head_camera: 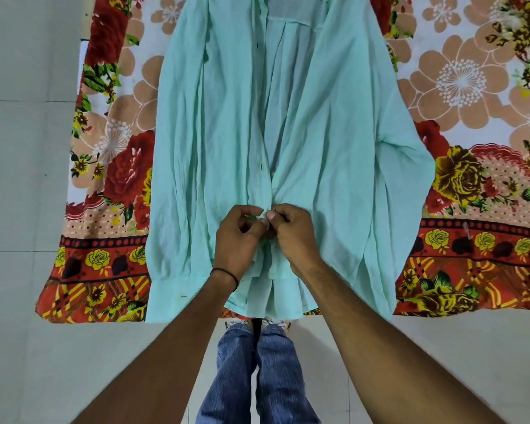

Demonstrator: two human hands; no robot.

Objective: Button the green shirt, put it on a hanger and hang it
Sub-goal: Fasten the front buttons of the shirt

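Note:
The light green shirt (227,123) lies flat on a flowered bedsheet (459,87), collar away from me and hem toward me. Its front stands open above my hands, with small dark buttons along the left placket edge. My left hand (237,240) pinches the left front edge near the hem. My right hand (294,237) pinches the right front edge against it. Both thumbs meet at one spot on the placket. No hanger is in view.
The bedsheet covers a bed whose near edge runs just past the shirt's hem. Pale tiled floor (22,148) lies to the left and below. My legs in blue jeans (257,377) stand against the bed edge.

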